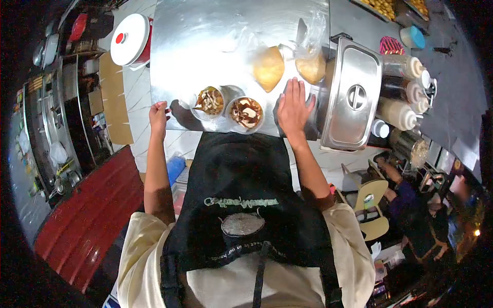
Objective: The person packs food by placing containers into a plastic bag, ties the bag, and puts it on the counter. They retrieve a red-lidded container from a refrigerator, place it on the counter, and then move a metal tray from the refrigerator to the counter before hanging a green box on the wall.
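Note:
My right hand (294,106) lies flat near the front edge of the steel table (195,31), its fingers stretched out toward two knotted clear plastic bags. One bag (268,69) holds something yellow-orange; the other bag (310,66) has similar tan contents. At the table's left front corner, my left hand (158,116) is held with curled fingers, and anything inside it is hidden. Between my hands stand two clear cups. The left cup (209,101) has pieces streaked with white and brown sauce; the right cup (246,114) shows dark sauce and white patches.
A lidded steel pan (354,95) stands right of the table, with several sauce bottles (403,113) beyond it. At the back left is a round container with a white lid (129,40). A person in dark clothes (418,205) is at the lower right, near a yellow chair (371,205).

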`<state>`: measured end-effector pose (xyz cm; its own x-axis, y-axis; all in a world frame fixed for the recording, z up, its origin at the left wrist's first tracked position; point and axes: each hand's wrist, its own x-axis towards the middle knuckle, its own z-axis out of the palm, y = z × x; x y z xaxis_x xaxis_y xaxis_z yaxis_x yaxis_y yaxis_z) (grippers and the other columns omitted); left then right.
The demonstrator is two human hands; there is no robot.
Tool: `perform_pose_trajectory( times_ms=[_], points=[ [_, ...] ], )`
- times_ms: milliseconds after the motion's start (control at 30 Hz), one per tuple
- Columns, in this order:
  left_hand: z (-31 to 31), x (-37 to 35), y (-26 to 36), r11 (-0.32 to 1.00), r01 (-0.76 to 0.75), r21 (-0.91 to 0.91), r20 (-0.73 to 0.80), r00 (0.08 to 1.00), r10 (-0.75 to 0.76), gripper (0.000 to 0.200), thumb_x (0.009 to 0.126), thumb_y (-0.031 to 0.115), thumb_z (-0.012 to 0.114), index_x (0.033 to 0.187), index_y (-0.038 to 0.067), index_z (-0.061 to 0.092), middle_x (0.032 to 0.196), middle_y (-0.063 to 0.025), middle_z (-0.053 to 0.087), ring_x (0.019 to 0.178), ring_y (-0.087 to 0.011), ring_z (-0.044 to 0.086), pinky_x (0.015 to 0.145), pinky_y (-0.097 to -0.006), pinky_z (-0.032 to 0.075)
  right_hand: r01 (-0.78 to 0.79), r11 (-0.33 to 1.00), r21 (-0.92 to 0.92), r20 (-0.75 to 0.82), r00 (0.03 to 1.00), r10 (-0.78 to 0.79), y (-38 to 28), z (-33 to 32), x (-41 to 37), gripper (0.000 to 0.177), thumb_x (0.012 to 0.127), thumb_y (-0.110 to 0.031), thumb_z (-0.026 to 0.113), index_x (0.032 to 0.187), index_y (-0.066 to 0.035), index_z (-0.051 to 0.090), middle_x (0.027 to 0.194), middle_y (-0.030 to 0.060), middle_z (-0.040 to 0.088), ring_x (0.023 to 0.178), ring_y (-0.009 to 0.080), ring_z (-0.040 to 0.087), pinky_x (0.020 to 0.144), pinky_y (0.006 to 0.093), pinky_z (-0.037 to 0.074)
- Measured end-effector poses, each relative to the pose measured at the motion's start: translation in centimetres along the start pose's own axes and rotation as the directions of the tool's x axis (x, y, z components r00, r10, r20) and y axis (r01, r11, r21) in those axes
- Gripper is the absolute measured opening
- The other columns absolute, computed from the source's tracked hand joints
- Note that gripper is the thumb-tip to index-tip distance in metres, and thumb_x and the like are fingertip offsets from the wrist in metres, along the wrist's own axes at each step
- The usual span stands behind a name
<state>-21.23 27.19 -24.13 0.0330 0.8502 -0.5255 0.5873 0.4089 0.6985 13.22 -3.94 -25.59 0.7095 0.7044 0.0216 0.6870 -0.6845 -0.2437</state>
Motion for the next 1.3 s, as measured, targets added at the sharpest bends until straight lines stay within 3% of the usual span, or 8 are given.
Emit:
perform_pose_trajectory(
  times_ms=[333, 533, 600, 767, 933, 967, 1067, 1300],
  points=[
    [2.6, 0.1, 0.5, 0.851, -0.405, 0.335, 0.037, 0.908, 0.417, 0.031, 0.092, 0.018, 0.076, 0.115, 0.002, 0.063, 0.105, -0.0095, 0.066, 0.090, -0.0210, 0.064, 0.079, -0.0347, 0.054, -0.021, 0.977, -0.212, 0.035, 0.999, 0.030, -1.3, -0.2, 0.5, 0.058, 0.091, -0.028, 0.067, 0.147, -0.026, 0.055, 0.156, 0.0091, 0.045, 0.144, 0.0294, 0.041, 0.110, 0.0645, 0.031],
    [4.9, -0.8, 1.4, 0.543, -0.734, 0.409, 0.336, 0.674, 0.658, 0.052, 0.085, 0.008, 0.079, 0.132, 0.005, 0.059, 0.130, -0.0189, 0.059, 0.121, -0.0374, 0.056, 0.105, -0.0440, 0.045, 0.017, 0.960, 0.279, -0.053, 0.999, -0.003, 0.1, -1.8, -0.1, 0.063, 0.093, -0.036, 0.069, 0.147, -0.011, 0.051, 0.150, 0.0167, 0.048, 0.140, 0.0344, 0.043, 0.112, 0.0565, 0.033],
    [5.4, -2.8, 3.7, 0.757, -0.511, 0.408, 0.134, 0.853, 0.504, 0.048, 0.094, 0.020, 0.075, 0.136, 0.003, 0.058, 0.132, -0.0170, 0.060, 0.118, -0.0308, 0.059, 0.097, -0.0426, 0.050, -0.047, 0.916, 0.398, -0.083, 0.993, 0.086, 0.8, -2.4, -1.0, 0.066, 0.091, -0.035, 0.072, 0.146, -0.006, 0.050, 0.146, 0.0195, 0.049, 0.138, 0.0379, 0.043, 0.113, 0.0547, 0.033],
    [8.6, -11.2, 16.3, 0.631, -0.707, 0.320, -0.037, 0.656, 0.754, 0.034, 0.096, 0.013, 0.070, 0.126, -0.003, 0.063, 0.116, -0.0146, 0.064, 0.102, -0.0229, 0.064, 0.085, -0.0348, 0.053, -0.232, 0.736, 0.636, -0.056, 0.937, 0.344, 2.3, -2.1, -4.6, 0.051, 0.099, -0.027, 0.066, 0.139, 0.001, 0.052, 0.134, 0.0238, 0.054, 0.121, 0.0424, 0.053, 0.107, 0.0473, 0.041],
    [21.8, -18.2, 17.6, 0.644, -0.764, -0.036, 0.826, 0.340, 0.450, 0.030, 0.094, 0.014, 0.070, 0.120, -0.001, 0.067, 0.103, -0.0167, 0.071, 0.092, -0.0285, 0.071, 0.080, -0.0381, 0.056, -0.340, 0.715, 0.611, -0.120, 0.853, 0.508, 2.1, -0.8, -6.4, 0.030, 0.106, -0.023, 0.058, 0.122, 0.002, 0.062, 0.104, 0.0160, 0.065, 0.096, 0.0267, 0.063, 0.088, 0.0396, 0.051],
    [25.2, -16.5, 14.5, 0.388, -0.909, -0.155, 0.801, 0.115, 0.587, 0.034, 0.090, 0.022, 0.073, 0.114, -0.001, 0.069, 0.105, -0.0198, 0.072, 0.094, -0.0361, 0.070, 0.085, -0.0430, 0.055, -0.403, 0.587, 0.702, -0.008, 0.820, 0.573, 2.3, 0.1, -6.9, 0.031, 0.105, -0.024, 0.059, 0.121, 0.002, 0.063, 0.101, 0.0134, 0.065, 0.092, 0.0231, 0.063, 0.084, 0.0371, 0.051],
    [32.8, -14.2, 11.2, 0.167, -0.978, 0.123, 0.953, 0.163, 0.256, 0.028, 0.085, 0.025, 0.075, 0.094, -0.001, 0.072, 0.098, -0.0241, 0.072, 0.096, -0.0423, 0.068, 0.088, -0.0471, 0.053, -0.564, 0.097, 0.820, 0.392, 0.677, 0.622, 2.2, -0.3, -6.8, 0.034, 0.105, -0.030, 0.062, 0.119, 0.001, 0.062, 0.100, 0.0074, 0.066, 0.079, 0.0131, 0.059, 0.073, 0.0319, 0.053],
    [35.7, -11.1, 12.6, 0.495, -0.853, 0.166, 0.985, 0.165, -0.045, 0.036, 0.081, 0.028, 0.084, 0.097, -0.002, 0.073, 0.083, -0.0164, 0.073, 0.080, -0.0291, 0.070, 0.074, -0.0394, 0.057, -0.450, -0.150, 0.880, 0.447, 0.683, 0.578, 3.2, 2.2, -7.4, 0.032, 0.103, -0.030, 0.064, 0.115, -0.001, 0.060, 0.093, 0.0055, 0.062, 0.076, 0.0131, 0.061, 0.070, 0.0296, 0.053]
  ],
)
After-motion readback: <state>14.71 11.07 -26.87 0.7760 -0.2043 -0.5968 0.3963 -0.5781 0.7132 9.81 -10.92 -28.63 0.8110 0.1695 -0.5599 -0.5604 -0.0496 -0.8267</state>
